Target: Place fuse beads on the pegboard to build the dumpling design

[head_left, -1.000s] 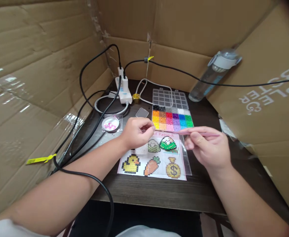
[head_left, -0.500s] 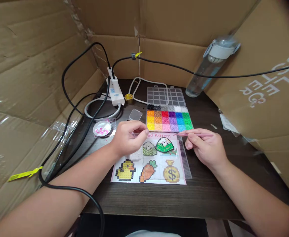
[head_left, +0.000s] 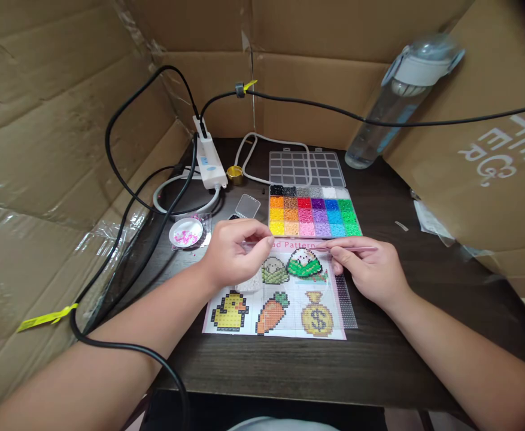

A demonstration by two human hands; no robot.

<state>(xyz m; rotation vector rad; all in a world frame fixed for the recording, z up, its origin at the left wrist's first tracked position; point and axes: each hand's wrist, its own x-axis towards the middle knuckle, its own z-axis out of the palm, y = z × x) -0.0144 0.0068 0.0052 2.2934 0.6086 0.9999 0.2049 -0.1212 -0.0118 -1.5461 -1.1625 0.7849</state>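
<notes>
My right hand (head_left: 364, 266) grips pink tweezers (head_left: 356, 248), whose tip is over the green and white bead figure (head_left: 305, 262). That figure lies on a clear pegboard (head_left: 346, 302) over the printed pattern sheet (head_left: 289, 332), which shows a duck, a carrot and a money bag. Left of the figure, my left hand (head_left: 239, 251) is closed, thumb and forefinger together, above a small clear box of white beads (head_left: 248, 281); what the fingers pinch, if anything, is too small to make out. Behind the sheet sits the bead case (head_left: 318, 212) with many colours.
A white dish (head_left: 185, 232) of pink beads stands at the left. Farther back are a power strip (head_left: 211, 161), a gold-coloured ring-shaped object (head_left: 234, 174) and a water bottle (head_left: 399, 99). A black cable (head_left: 145, 350) crosses above my left forearm. Cardboard walls enclose the table.
My right hand has moved left with the tweezers, bringing their tip over the bead figure. My left hand keeps its pose. The view has shifted slightly.
</notes>
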